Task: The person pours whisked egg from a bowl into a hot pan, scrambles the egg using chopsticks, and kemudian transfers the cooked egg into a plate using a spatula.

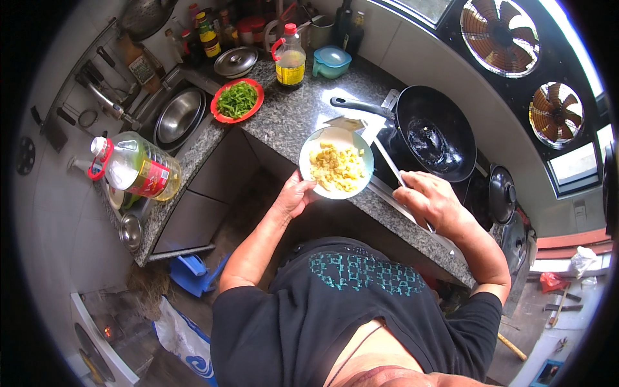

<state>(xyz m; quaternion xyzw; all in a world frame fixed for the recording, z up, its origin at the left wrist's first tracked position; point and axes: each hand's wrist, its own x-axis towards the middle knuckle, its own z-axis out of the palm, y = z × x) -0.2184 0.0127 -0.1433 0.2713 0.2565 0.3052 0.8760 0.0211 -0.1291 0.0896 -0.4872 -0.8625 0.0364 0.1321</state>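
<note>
My left hand [296,194] grips the near left rim of a pale round bowl [342,137], thumb on the edge. Yellow pieces of what looks like scrambled egg [336,167] fill its middle. My right hand [428,200] is closed around the handle of a metal spatula [389,161]. The spatula's blade lies just past the bowl's far rim, partly hidden by it. Right of the bowl, a black wok [437,133] sits on the stove with a wet, oily sheen and a few tiny bits inside. Its long handle points left, behind the spatula.
A red-rimmed plate of chopped greens [237,100] rests on the granite counter [278,130]. Behind it stand a yellow-labelled bottle [290,58] and a teal lidded container [331,62]. A large oil jug [138,167] stands left, near metal basins [180,116]. A black lidded pot [502,194] is at right.
</note>
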